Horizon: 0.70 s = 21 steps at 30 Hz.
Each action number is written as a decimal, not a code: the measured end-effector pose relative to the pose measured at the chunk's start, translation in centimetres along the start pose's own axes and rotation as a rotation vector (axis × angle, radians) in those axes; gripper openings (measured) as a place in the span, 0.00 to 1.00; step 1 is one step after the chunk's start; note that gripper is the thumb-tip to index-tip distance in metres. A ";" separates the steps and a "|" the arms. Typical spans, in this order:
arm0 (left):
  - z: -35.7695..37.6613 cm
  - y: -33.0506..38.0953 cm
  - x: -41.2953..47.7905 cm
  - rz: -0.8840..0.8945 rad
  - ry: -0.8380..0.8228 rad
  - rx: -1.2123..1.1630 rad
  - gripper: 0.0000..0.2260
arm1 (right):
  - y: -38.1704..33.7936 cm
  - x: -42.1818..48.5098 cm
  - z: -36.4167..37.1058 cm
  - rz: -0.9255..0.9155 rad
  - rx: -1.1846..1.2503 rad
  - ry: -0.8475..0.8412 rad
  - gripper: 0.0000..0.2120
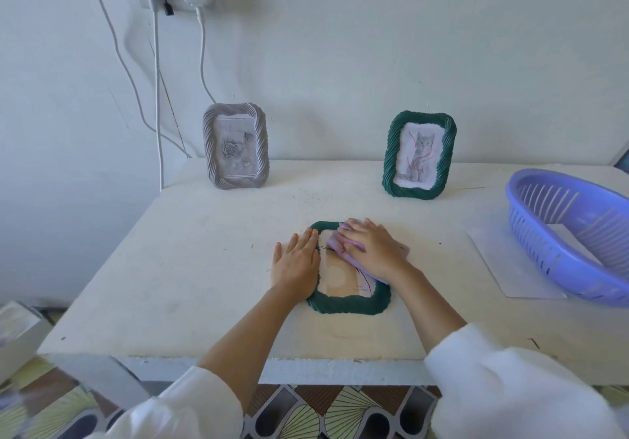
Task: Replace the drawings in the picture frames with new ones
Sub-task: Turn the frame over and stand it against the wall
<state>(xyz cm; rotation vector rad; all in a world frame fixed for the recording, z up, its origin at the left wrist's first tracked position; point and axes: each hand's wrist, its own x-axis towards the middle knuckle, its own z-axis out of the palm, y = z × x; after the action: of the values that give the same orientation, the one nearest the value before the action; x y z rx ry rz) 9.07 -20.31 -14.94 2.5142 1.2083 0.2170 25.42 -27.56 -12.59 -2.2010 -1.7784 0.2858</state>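
A dark green picture frame [347, 302] lies flat on the white table [204, 268] in front of me, a drawing with dark lines showing in its opening. My left hand [294, 263] rests flat on the frame's left edge, fingers straight. My right hand [369, 246] presses a lilac cloth [335, 244] onto the frame's upper right part. Against the wall stand a grey frame [236, 146] with a rose drawing and a second green frame [419, 155] with a cat drawing.
A purple plastic basket [571, 231] sits tilted at the table's right edge, on a white sheet of paper [510, 268]. Cables [156, 98] hang from wall sockets at the back left. A box [17, 329] stands on the floor to the left.
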 end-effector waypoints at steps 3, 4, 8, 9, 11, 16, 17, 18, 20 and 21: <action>0.0 0.0 0.0 0.007 0.000 -0.003 0.22 | -1.1 -0.5 0.6 -0.107 0.003 0.007 0.19; 0.0 0.0 0.0 0.007 0.001 -0.002 0.22 | -1.3 -1.0 0.7 -0.148 0.028 0.013 0.18; -0.2 0.1 -0.1 -0.006 0.011 -0.018 0.22 | -0.8 -4.4 0.2 -0.276 0.162 -0.002 0.13; -0.2 0.2 -0.1 -0.009 0.011 -0.025 0.22 | -0.3 -5.2 -0.1 -0.242 0.254 -0.019 0.12; -0.2 0.3 -0.1 -0.011 0.009 -0.031 0.22 | 0.2 -6.3 -1.1 -0.079 0.531 -0.064 0.12; -1.2 0.4 0.5 -0.053 -0.036 -0.199 0.22 | 0.8 -5.4 -3.3 0.207 0.791 0.298 0.12; -1.5 0.6 0.6 -0.074 -0.021 -0.275 0.21 | 0.5 -5.0 -3.7 0.228 0.851 0.359 0.11; -1.8 0.9 0.6 -0.092 0.017 -0.366 0.21 | 0.0 -4.7 -4.1 0.237 0.900 0.404 0.10; -2.5 2.1 0.2 -0.094 0.130 -0.579 0.20 | -1.3 -4.0 -4.6 0.243 0.963 0.441 0.09; -2.8 3.0 0.0 -0.061 0.169 -0.667 0.20 | -2.0 -3.5 -4.6 0.237 1.022 0.427 0.09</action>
<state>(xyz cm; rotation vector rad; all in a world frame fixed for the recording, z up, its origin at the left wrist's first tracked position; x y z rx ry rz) 10.43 -21.36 -11.22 1.9024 1.0436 0.7005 24.33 -31.11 -7.67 -1.5323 -0.8256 0.5659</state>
